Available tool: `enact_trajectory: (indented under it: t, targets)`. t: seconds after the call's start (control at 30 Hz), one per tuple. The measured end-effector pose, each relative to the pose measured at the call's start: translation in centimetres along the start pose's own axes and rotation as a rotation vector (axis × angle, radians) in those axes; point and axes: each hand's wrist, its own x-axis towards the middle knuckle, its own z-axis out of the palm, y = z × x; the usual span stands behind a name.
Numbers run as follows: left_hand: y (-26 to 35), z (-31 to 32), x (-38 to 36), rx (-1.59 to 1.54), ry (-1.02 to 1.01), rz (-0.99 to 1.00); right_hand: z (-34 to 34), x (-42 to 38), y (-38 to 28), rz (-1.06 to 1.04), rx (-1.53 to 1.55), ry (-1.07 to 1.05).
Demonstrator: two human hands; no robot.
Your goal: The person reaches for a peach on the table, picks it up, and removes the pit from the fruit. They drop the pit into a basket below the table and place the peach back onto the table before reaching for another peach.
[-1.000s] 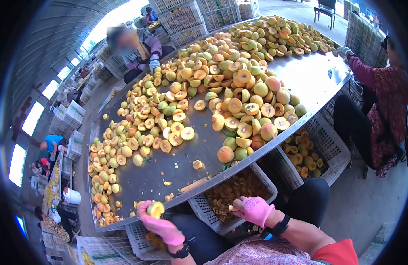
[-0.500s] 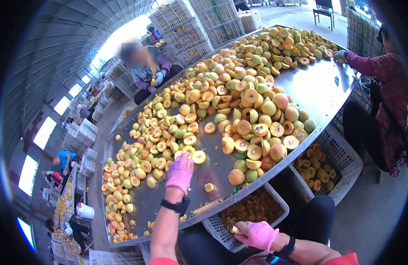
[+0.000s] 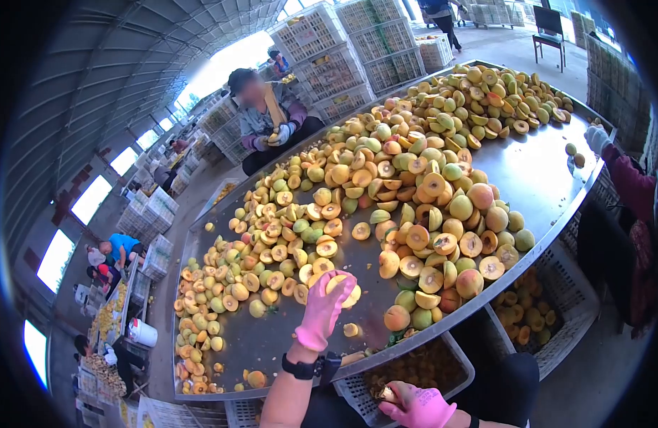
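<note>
My left hand (image 3: pixel 324 310), in a pink glove, is over the metal table (image 3: pixel 322 285), its fingers closed around a halved yellow peach (image 3: pixel 348 293). Part of that half is hidden behind the glove. Low in the view, my right hand (image 3: pixel 422 408), also pink-gloved, is closed with a small pale-tipped thing (image 3: pixel 387 394) poking out of its fingers; its kind does not show clearly. That hand is by the rim of a crate (image 3: pixel 463 354) holding brownish scraps. A large heap of whole and halved peaches (image 3: pixel 414 182) spreads across the table, many halves with stones showing.
A second crate (image 3: pixel 571 324) with peaches stands under the table edge. A co-worker (image 3: pixel 272 118) sits across the table with fruit in hand. At the right, another person's gloved hand (image 3: pixel 598 139) is near two loose peaches (image 3: pixel 576 154). Stacked crates (image 3: pixel 318 57) stand behind.
My left hand has closed on a peach half and turned more upright. My right hand sits lower in view. The person at the right has drawn back, leaving two peaches nearby. The view has shifted.
</note>
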Motion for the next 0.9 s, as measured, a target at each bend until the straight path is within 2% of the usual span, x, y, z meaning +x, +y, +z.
enact_trajectory:
  t: [0.03,0.07,0.13,0.23,0.27,0.33,0.4,0.47,0.5,0.53,0.6,0.67,0.87,0.9]
  targets:
    - [-0.1,0.1,-2.2,-0.231,-0.009,0.069,0.0,0.3,-0.2,0.056,0.084,0.004]
    - [0.3,0.4,-4.4,-0.319,-0.045,0.095,0.1,0.5,-0.3,0.055,0.083,0.001]
    - [-0.1,0.8,-7.0,-0.573,-0.078,0.060,0.1,1.1,-0.4,0.128,0.138,-0.028]
    - [-1.5,2.0,-8.3,-0.742,0.008,0.097,0.0,1.3,-1.7,0.099,0.135,0.073]
    - [-2.3,2.1,-8.4,-0.747,0.012,0.096,0.2,1.5,-1.6,0.101,0.132,0.068]
    - [-3.8,2.3,-8.3,-0.700,-0.004,0.128,0.3,2.1,-1.3,-0.040,0.038,0.149]
    - [-4.7,2.4,-8.7,-0.706,0.008,0.118,0.3,2.5,-1.4,-0.016,0.021,0.127]
    - [-5.4,2.2,-9.0,-0.683,-0.063,0.082,0.6,2.9,-1.3,-0.003,-0.010,0.159]
    - [-5.7,2.1,-9.0,-0.288,-0.039,0.235,0.4,3.1,-1.8,0.008,0.028,0.141]
    - [-5.9,2.0,-9.0,-0.292,-0.037,0.227,0.3,3.3,-1.9,0.015,0.028,0.136]
    - [-6.1,2.1,-9.1,-0.006,0.005,0.396,0.2,3.6,-2.2,0.020,0.055,0.103]
    - [-6.9,2.3,-8.8,-0.072,0.024,0.364,-0.1,4.0,-1.6,0.084,0.057,-0.013]
    - [-6.9,3.4,-9.4,0.009,0.035,0.375,1.0,4.4,-0.4,0.104,0.026,0.055]
    - [-6.7,3.7,-9.7,-0.187,0.038,0.200,0.9,4.6,-0.7,0.109,-0.013,0.049]
